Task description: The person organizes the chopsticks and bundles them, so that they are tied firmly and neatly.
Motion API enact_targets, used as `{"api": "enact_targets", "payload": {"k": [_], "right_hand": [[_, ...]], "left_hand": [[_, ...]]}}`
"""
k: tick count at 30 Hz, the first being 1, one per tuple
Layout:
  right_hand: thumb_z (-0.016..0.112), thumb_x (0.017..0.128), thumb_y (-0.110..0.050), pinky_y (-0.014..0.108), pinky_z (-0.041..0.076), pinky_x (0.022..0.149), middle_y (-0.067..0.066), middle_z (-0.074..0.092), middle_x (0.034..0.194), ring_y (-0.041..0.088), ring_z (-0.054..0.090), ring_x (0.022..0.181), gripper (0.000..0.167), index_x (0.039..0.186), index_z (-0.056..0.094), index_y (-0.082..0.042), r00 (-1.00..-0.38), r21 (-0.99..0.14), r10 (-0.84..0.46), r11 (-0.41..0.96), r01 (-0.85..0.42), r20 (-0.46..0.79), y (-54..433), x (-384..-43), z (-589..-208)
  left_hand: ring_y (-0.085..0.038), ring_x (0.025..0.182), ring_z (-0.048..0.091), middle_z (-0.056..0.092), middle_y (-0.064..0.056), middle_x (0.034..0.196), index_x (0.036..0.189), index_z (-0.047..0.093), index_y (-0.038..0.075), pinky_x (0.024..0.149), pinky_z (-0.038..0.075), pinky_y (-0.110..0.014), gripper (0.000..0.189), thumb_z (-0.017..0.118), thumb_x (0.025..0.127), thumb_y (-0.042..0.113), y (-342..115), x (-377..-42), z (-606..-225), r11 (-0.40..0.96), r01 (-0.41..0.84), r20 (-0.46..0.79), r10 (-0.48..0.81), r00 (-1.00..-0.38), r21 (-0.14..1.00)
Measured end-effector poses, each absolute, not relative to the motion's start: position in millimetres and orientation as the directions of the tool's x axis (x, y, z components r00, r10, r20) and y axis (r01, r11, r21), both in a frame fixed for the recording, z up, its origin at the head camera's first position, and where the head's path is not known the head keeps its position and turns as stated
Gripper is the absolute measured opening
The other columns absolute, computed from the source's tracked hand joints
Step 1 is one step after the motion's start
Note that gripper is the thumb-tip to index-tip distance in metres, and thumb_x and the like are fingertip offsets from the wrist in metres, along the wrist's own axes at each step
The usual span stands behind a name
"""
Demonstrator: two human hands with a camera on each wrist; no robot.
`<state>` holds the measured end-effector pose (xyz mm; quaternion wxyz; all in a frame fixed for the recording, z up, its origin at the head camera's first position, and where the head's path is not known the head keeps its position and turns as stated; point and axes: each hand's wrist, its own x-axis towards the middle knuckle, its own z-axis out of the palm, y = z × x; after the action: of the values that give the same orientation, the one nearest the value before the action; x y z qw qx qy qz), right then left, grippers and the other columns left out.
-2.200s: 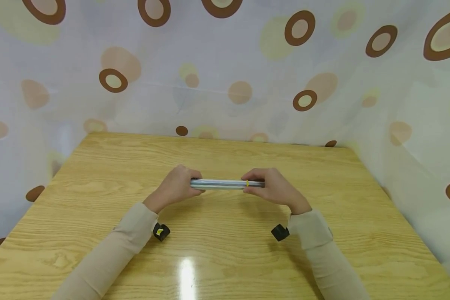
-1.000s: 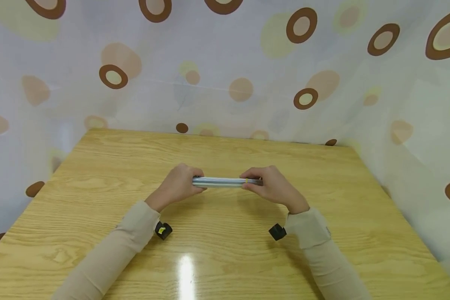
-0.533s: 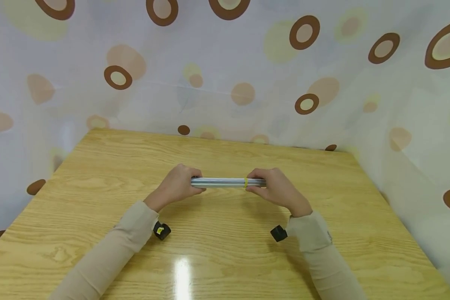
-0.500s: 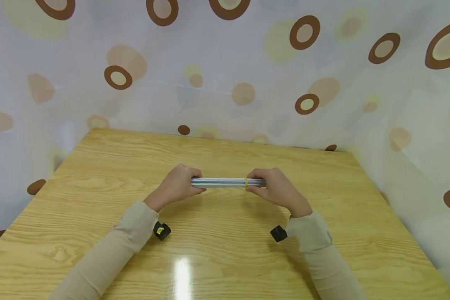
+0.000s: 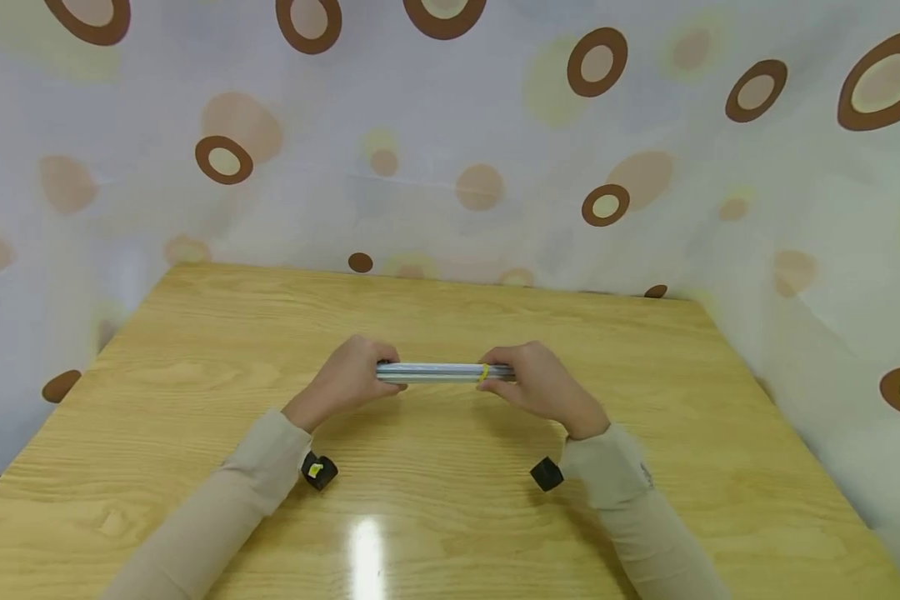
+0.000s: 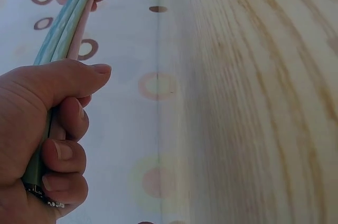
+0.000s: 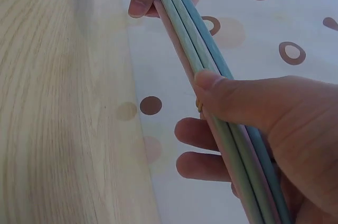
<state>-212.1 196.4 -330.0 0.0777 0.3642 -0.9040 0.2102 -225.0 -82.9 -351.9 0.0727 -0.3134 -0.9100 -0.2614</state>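
A bundle of slim pastel sticks (image 5: 435,372) in blue, green and pink is held level above the wooden table. A yellow rubber band (image 5: 483,372) goes round it near its right end. My left hand (image 5: 348,377) grips the left end, thumb along the sticks and fingers curled under; a dark, silver-flecked end (image 6: 42,195) shows below those fingers. My right hand (image 5: 536,385) pinches the bundle at the band, its thumb on the near sticks (image 7: 185,28) and its fingers behind them. The right end is hidden in that hand.
The wood-grain table (image 5: 435,475) spreads below both hands. A pale curtain (image 5: 420,108) with brown and beige circles hangs along its back and sides. A black wrist camera (image 5: 319,471) sits at the left cuff, another wrist camera (image 5: 547,474) at the right.
Half a second ago my right fingertips were just right of the band; now they have shifted left onto it, and the band looks slanted. The left hand keeps its grip. The head view shifts slightly.
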Motion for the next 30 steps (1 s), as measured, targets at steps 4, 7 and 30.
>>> {"api": "enact_targets", "payload": {"k": [4,7,30], "right_hand": [[0.072,0.086,-0.019,0.019,0.04,0.052,0.0,0.068,0.077,-0.002,0.044,0.052,0.018,0.099,0.071,-0.006,-0.697,-0.343,-0.672,0.612,-0.713,0.249,186,-212,-335],[0.07,0.088,-0.02,0.018,0.03,0.046,-0.002,0.063,0.07,-0.001,0.031,0.046,0.017,0.099,0.071,-0.006,-0.686,-0.364,-0.696,0.595,-0.716,0.211,180,-211,-338],[0.07,0.088,-0.018,0.026,0.053,0.066,0.003,0.071,0.083,0.005,0.063,0.063,0.02,0.101,0.07,-0.004,-0.708,-0.345,-0.655,0.622,-0.703,0.263,196,-212,-332]], "left_hand": [[-0.006,0.055,0.048,0.069,0.002,0.072,0.079,0.071,0.011,0.056,0.044,-0.023,0.012,0.081,0.077,0.017,-82,-221,-355,0.688,0.625,0.3,0.549,-0.781,0.369],[-0.006,0.055,0.047,0.068,0.002,0.071,0.079,0.071,0.011,0.057,0.044,-0.022,0.013,0.081,0.076,0.018,-79,-220,-357,0.687,0.647,0.302,0.572,-0.763,0.332],[-0.005,0.057,0.051,0.071,-0.003,0.078,0.085,0.072,0.008,0.055,0.044,-0.021,0.011,0.078,0.08,0.016,-78,-222,-352,0.665,0.632,0.283,0.566,-0.774,0.398]]}}
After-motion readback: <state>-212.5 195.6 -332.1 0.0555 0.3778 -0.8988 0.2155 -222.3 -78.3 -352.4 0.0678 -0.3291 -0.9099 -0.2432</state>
